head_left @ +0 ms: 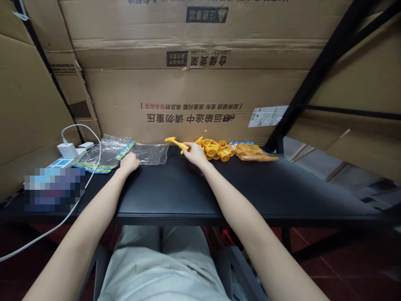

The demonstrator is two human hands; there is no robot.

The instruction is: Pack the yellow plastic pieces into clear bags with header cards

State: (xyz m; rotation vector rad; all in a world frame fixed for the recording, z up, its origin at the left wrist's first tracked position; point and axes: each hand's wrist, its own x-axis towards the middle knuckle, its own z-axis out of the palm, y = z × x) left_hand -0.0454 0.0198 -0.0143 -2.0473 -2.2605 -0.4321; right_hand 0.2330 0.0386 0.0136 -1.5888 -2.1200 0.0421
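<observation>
My right hand [194, 154] is closed around a thin yellow plastic piece [175, 142] with a curved crosswise end pointing left; its kind is unclear. Just beyond that hand lies a pile of similar yellow pieces [223, 151] with round cup-like ends. My left hand [130, 163] is closed at the near edge of a clear plastic bag [152, 154] with a colourful printed strip, the fingertips partly hidden. More flat clear bags [108, 146] lie left of it. Right of the pile, a clear bag filled with yellow pieces [255, 153] rests on the table.
The black table [169, 192] ends against a cardboard wall [194, 92]. At left are a power strip [59, 163] with a white charger [67, 149], a white cable [99, 154] hanging over the front edge, and a blurred-out item [54, 189]. A black frame post [308, 79] stands at right.
</observation>
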